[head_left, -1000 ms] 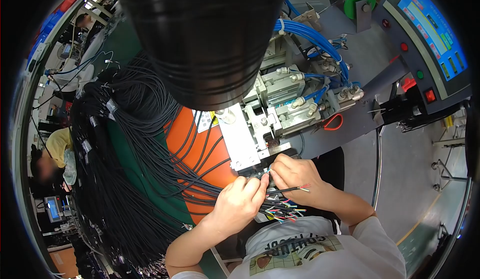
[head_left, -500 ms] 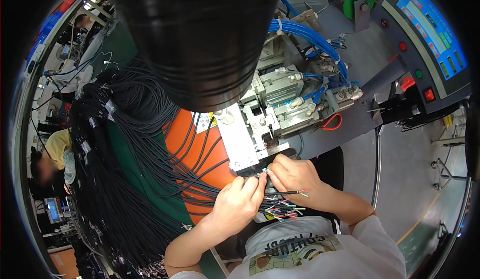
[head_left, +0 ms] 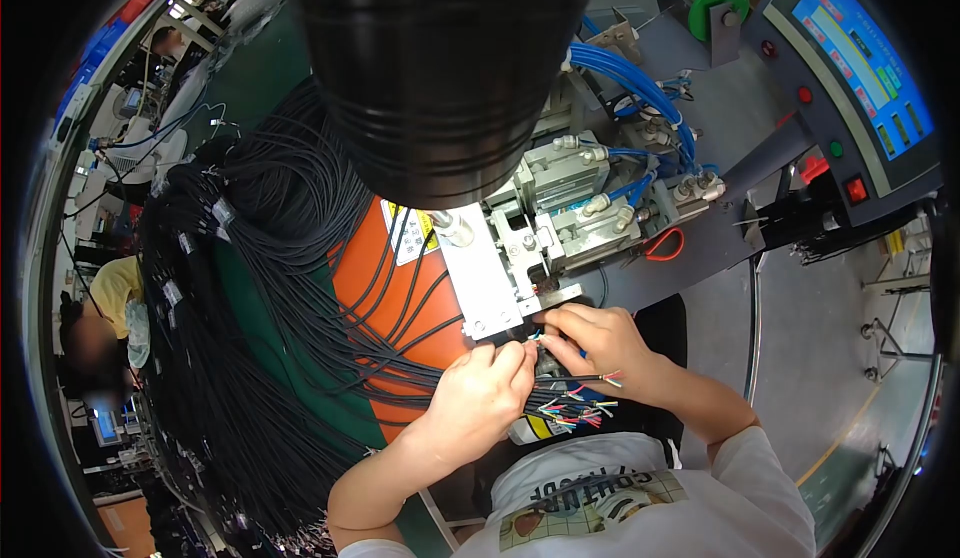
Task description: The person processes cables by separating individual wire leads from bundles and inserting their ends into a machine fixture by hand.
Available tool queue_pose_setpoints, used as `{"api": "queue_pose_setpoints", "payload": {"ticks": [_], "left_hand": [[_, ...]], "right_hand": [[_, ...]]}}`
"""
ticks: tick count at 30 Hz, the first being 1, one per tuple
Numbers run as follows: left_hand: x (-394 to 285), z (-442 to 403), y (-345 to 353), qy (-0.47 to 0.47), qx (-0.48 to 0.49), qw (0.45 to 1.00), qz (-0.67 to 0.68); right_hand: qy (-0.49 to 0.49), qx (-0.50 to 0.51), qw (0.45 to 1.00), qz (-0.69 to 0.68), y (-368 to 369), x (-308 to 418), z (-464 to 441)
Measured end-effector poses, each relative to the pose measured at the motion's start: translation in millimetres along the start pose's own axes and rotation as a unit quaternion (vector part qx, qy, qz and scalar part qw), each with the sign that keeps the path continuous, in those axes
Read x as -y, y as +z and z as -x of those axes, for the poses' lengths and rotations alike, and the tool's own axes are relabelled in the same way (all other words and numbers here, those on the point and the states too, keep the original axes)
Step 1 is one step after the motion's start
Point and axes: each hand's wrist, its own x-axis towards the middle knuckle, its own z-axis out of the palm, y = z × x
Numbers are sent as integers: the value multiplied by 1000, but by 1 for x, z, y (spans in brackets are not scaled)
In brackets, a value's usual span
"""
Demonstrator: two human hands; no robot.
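My left hand (head_left: pixel 485 390) is closed at the front of the metal machine fixture (head_left: pixel 487 293), its fingertips pinching a black cable whose thin coloured wires (head_left: pixel 535 339) show just beyond them. Beside those wires is my right hand (head_left: pixel 597 344). Its thumb and forefinger are apart, the forefinger reaching toward the fixture's edge. Whether the thumb touches the wires I cannot tell. Below both hands, several black cables end in stripped red, white, green and yellow wires (head_left: pixel 582 416). The rest of the held cable is hidden by my left hand.
A large heap of black cables (head_left: pixel 230 328) covers the green table and orange mat (head_left: pixel 365 263) at left. A black cylinder (head_left: pixel 440 88) hangs over the fixture. Red-handled scissors (head_left: pixel 664 245), blue air hoses (head_left: pixel 635 78) and a control screen (head_left: pixel 860 58) are at right. Another person sits far left.
My right thumb and forefinger have spread apart from their pinch at the wires. My left hand stays closed, shifted slightly. The view has moved a little.
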Motion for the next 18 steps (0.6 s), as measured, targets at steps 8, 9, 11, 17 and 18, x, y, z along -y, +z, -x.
{"api": "queue_pose_setpoints", "payload": {"ticks": [8,9,11,17,18], "left_hand": [[-2,2,3,-54,-43,997,36],[0,8,6,-65,-66,994,61],[5,21,10,-85,-106,988,76],[9,34,11,-126,-111,986,1],[11,33,11,-130,-116,985,3]], "right_hand": [[32,4,998,-56,2,0,-6],[54,1,996,-77,5,-1,-5],[97,-9,988,-120,11,-2,-2],[141,9,983,-121,5,-2,7],[133,4,986,-97,2,-1,8]]}}
